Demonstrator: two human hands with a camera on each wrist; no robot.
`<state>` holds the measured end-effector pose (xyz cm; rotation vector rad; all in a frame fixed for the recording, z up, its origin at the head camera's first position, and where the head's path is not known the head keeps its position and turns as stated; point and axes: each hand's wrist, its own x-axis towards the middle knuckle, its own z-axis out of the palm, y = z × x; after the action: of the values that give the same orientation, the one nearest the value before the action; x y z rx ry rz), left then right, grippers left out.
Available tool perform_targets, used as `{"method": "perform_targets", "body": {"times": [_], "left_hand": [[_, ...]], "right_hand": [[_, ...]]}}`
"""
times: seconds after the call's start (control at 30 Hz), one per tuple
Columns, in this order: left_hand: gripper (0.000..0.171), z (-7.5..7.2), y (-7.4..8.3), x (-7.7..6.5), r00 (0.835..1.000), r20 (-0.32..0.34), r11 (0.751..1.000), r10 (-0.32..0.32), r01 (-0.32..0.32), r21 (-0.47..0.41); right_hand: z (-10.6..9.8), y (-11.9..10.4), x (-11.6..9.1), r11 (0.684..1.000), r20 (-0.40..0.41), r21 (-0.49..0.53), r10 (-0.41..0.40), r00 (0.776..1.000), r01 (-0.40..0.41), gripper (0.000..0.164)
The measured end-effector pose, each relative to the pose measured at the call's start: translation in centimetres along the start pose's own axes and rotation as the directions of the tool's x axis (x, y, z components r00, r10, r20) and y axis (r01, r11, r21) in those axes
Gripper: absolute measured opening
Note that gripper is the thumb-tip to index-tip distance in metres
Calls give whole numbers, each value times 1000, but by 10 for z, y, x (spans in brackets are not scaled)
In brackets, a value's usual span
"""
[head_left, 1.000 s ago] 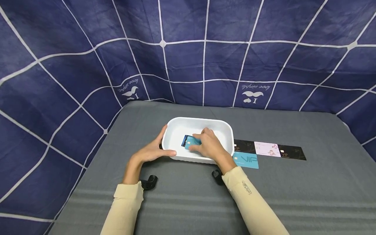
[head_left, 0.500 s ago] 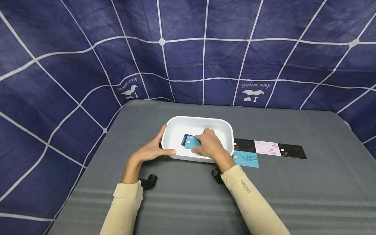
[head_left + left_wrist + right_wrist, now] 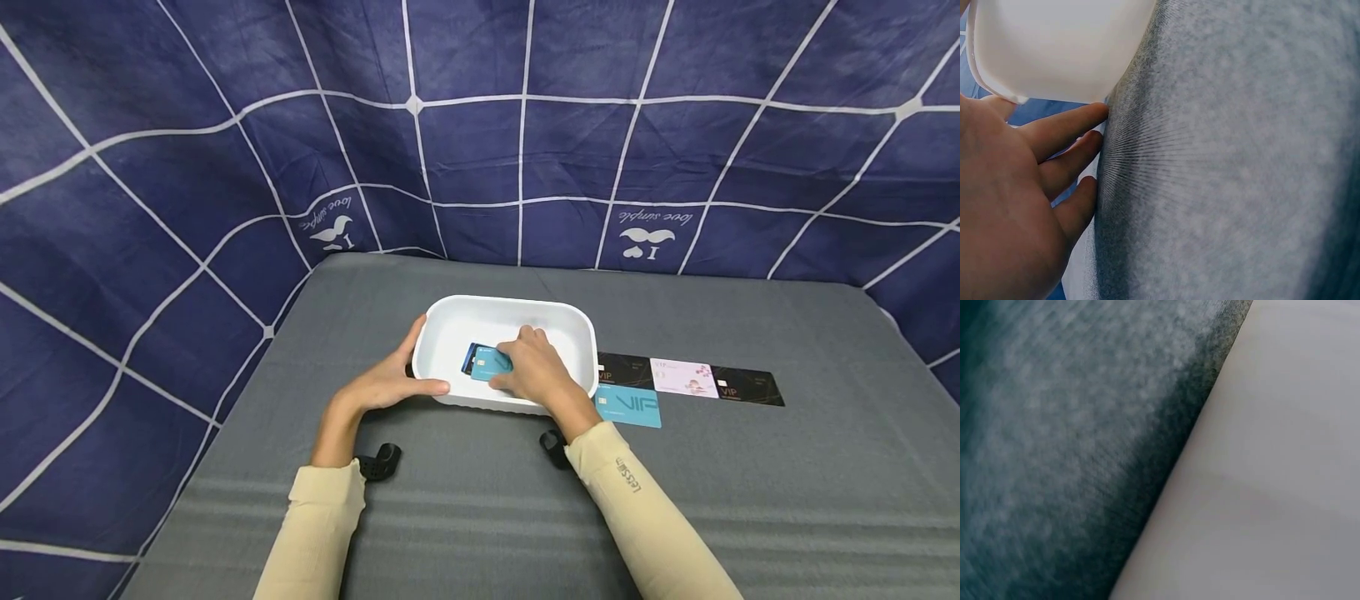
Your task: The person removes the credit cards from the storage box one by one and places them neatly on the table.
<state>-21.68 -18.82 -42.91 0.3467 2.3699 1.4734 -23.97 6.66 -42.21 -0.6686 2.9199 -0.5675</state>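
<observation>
A white plastic tub (image 3: 450, 310) stands on the grey surface. Inside, a teal card (image 3: 489, 364) overlaps a dark blue card (image 3: 471, 358) at its left. My right hand (image 3: 536, 367) reaches into the tub, thumb and forefinger at opposite edges of the teal card's right half, which the hand partly hides. My left hand (image 3: 386, 385) spans the tub's front left corner, thumb along the front rim and fingers by the left side. In the left wrist view its fingers (image 3: 1063, 128) are extended, tips down at the grey cloth. The right wrist view shows only the tub's outer wall (image 3: 1260, 487) and cloth.
Right of the tub lie a black VIP card (image 3: 626, 372), a pink card (image 3: 684, 378) and another black card (image 3: 747, 387) in a row. Another teal VIP card (image 3: 628, 407) lies in front of them. A blue checked cloth (image 3: 570, 150) hangs behind.
My right thumb and forefinger have shifted slightly right along the teal card, showing more of its face. The left hand and the tub have stayed in place.
</observation>
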Motion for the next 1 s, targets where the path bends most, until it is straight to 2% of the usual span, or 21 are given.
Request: {"method": "perform_targets", "body": {"times": [0.47, 0.77, 1.0], "left_hand": [[117, 0, 0, 0, 1000, 2, 1000, 29, -29, -8], [117, 1, 2, 0, 1000, 3, 1000, 28, -28, -2], [117, 0, 2, 0, 1000, 3, 1000, 23, -23, -7]], "right_hand": [[0, 0, -3, 999, -108, 30, -42, 993, 45, 51], [-2, 1, -3, 998, -101, 51, -38, 994, 43, 54], [-2, 3, -2, 986, -137, 126, -92, 986, 110, 57]]}}
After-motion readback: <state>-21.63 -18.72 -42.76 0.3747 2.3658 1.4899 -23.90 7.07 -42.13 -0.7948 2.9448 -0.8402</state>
